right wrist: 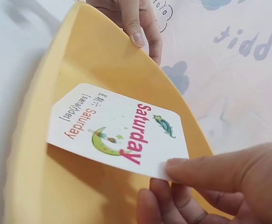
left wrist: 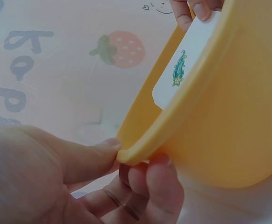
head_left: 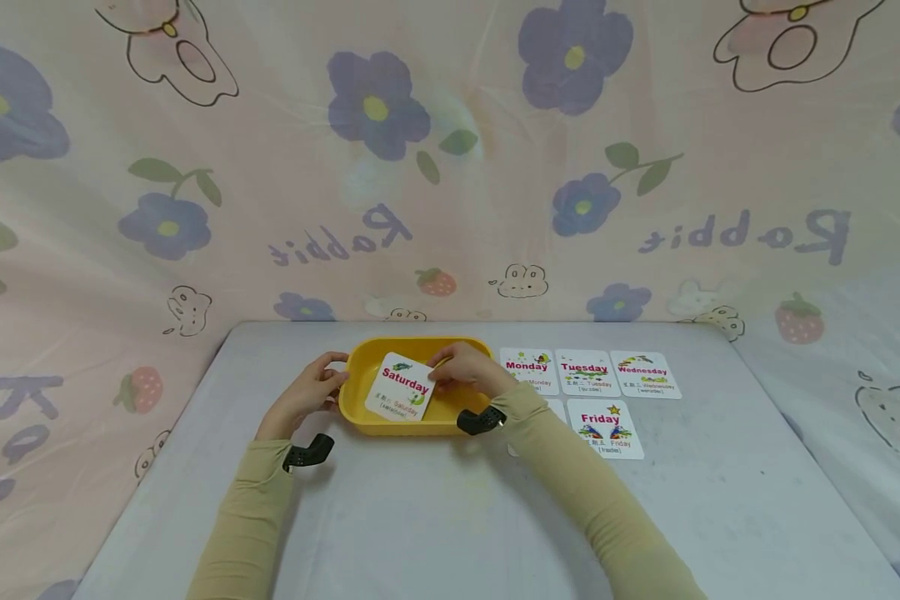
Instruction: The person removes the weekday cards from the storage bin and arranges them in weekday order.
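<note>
A yellow plastic tray (head_left: 405, 427) stands near the back of the table, its rim pinched at the left end between the thumb and fingers of my left hand (head_left: 311, 393). My right hand (head_left: 468, 368) reaches over the tray and pinches the edge of a white Saturday card (right wrist: 122, 130). That card (head_left: 400, 387) is tilted inside the tray, printed side up, with a moon picture and pink lettering. In the left wrist view the card (left wrist: 187, 65) shows partly behind the tray wall (left wrist: 229, 121).
Right of the tray lie a Monday card (head_left: 528, 367), a Tuesday card (head_left: 587, 372) and a Wednesday card (head_left: 645, 375) in a row. A Friday card (head_left: 606, 429) lies below them, beside another card mostly hidden by my right arm. A patterned curtain (head_left: 450, 192) hangs behind the table.
</note>
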